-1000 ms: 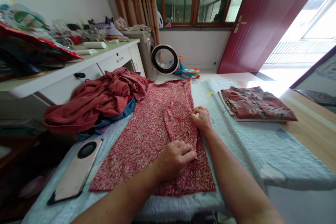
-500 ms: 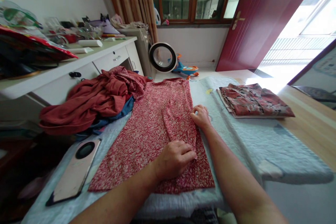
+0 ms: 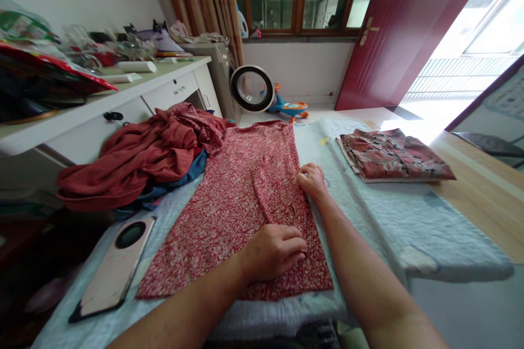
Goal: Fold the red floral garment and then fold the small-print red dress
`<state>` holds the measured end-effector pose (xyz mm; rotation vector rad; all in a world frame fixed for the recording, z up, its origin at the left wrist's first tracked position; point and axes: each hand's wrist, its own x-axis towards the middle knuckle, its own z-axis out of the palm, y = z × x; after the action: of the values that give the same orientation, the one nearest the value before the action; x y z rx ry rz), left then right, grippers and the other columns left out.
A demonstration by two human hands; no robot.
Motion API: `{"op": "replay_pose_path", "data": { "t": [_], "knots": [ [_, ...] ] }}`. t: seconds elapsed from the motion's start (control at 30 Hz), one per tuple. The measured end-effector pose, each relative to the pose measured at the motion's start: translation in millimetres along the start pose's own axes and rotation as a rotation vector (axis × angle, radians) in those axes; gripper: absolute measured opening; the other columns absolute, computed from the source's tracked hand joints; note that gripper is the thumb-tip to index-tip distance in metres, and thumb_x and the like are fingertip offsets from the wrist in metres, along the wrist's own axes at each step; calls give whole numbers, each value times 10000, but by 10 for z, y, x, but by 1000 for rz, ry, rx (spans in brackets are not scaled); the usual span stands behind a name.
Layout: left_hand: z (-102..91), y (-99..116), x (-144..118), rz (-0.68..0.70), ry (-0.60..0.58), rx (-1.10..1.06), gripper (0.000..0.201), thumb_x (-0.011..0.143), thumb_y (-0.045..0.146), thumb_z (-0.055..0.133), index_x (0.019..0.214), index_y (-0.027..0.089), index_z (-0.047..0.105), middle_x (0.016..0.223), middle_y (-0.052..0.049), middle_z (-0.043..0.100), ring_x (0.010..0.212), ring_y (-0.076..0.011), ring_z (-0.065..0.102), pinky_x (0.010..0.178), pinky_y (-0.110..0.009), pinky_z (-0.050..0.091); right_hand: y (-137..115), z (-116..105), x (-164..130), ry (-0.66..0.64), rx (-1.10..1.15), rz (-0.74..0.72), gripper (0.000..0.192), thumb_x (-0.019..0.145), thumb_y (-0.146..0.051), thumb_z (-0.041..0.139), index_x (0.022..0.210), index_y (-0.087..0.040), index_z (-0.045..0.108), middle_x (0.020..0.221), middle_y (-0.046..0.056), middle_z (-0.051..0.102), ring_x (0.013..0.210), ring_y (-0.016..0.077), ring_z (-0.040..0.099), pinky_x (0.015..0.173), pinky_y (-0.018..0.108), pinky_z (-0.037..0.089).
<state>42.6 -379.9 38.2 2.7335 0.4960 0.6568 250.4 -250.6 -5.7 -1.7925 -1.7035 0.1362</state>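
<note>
A red floral top (image 3: 229,202) lies spread out in front of me, its wide hem toward me. What looks like a sleeve (image 3: 275,188) is laid lengthwise over its right part. My left hand (image 3: 273,251) is closed low on that sleeve, fingers curled down with the cloth at their tips. Farther up, my right hand (image 3: 311,179) pinches the top's right edge between thumb and fingers. The fingertips of the left hand are partly hidden.
Crumpled red clothes (image 3: 143,152) lie at the left, over something blue. A phone (image 3: 117,267) rests nearer me on the light blue quilted cover (image 3: 442,229). Folded patterned cloth (image 3: 397,155) sits at the right. Behind stand a cluttered desk (image 3: 167,87) and an open-doored washing machine (image 3: 221,73).
My left hand has come slightly nearer to me, still on the sleeve's lower end. The right hand keeps its place on the edge. The view has shifted a little.
</note>
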Motion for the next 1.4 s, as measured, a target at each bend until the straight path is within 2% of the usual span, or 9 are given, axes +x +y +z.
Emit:
{"op": "replay_pose_path", "data": {
  "t": [0.2, 0.43, 0.53, 0.73, 0.83, 0.93, 1.1, 1.27, 1.4],
  "knots": [
    [24, -48, -12, -96, 218, 12, 136, 924, 203, 545, 1001, 176, 655, 1019, -62, 703, 937, -188, 624, 860, -342, 501, -8, -14, -7, 14, -54, 48, 230, 852, -317, 553, 719, -225, 717, 924, 77, 657, 936, 244, 508, 841, 350, 376],
    [72, -153, -20, -231, 30, -5, 160, 939, 275, 560, 1014, 184, 669, 1026, -57, 703, 978, -201, 610, 881, -353, 492, -55, -49, -20, -125, -145, 78, 129, 805, -304, 612, 742, -229, 695, 984, 73, 640, 987, 258, 511, 849, 340, 378],
    [44, -146, -15, -270, 10, -52, 164, 944, 281, 555, 1018, 190, 670, 1056, -51, 697, 1002, -199, 601, 909, -347, 480, -70, -63, -22, -136, -169, 87, 120, 798, -299, 602, 770, -227, 693, 986, 71, 639, 993, 252, 519, 861, 330, 380],
    [-333, -205, 127, -435, 76, -79, 123, 911, 209, 559, 981, 201, 659, 1056, -39, 675, 1010, -184, 598, 940, -328, 464, -96, -71, -26, -133, -170, 103, 139, 807, -314, 582, 805, -235, 697, 999, 62, 648, 1007, 248, 531, 860, 326, 378],
    [-594, -517, 259, -537, 70, -3, 174, 914, 199, 513, 999, 182, 664, 1055, -59, 677, 1018, -194, 607, 946, -329, 464, -100, -66, -24, -137, -163, 113, 163, 816, -334, 570, 802, -238, 701, 995, 63, 648, 1011, 255, 534, 860, 336, 377],
    [-743, -1017, 409, -663, 30, 86, 244, 894, 165, 497, 1064, 156, 672, 1122, -92, 682, 1062, -207, 614, 982, -327, 446, -90, -50, -15, -141, -146, 116, 182, 824, -346, 561, 815, -240, 709, 1000, 63, 655, 1007, 252, 542, 869, 338, 379],
    [-648, -1768, 605, -923, 75, 132, 304, 871, 91, 461, 1067, 145, 687, 1141, -106, 704, 1080, -200, 627, 966, -283, 446, -21, -16, 76, -152, -136, 174, 197, 811, -328, 560, 819, -228, 730, 970, 72, 684, 983, 242, 569, 813, 311, 396],
    [-397, -2035, 567, -984, 152, 132, 329, 899, 102, 422, 1067, 144, 703, 1153, -110, 712, 1076, -197, 644, 975, -292, 457, 100, -10, 394, -228, 38, 295, 156, 745, -260, 566, 701, -206, 705, 686, 27, 667, 710, 178, 596, 638, 259, 383],
    [-258, -2103, 439, -968, 270, 122, 297, 911, 158, 473, 1099, 166, 704, 1182, -81, 703, 1111, -180, 629, 1016, -275, 443, 122, 63, 794, -201, 122, 231, 165, 732, -205, 535, 739, -181, 698, 702, 14, 679, 660, 144, 589, 599, 232, 392]
  ]
}}
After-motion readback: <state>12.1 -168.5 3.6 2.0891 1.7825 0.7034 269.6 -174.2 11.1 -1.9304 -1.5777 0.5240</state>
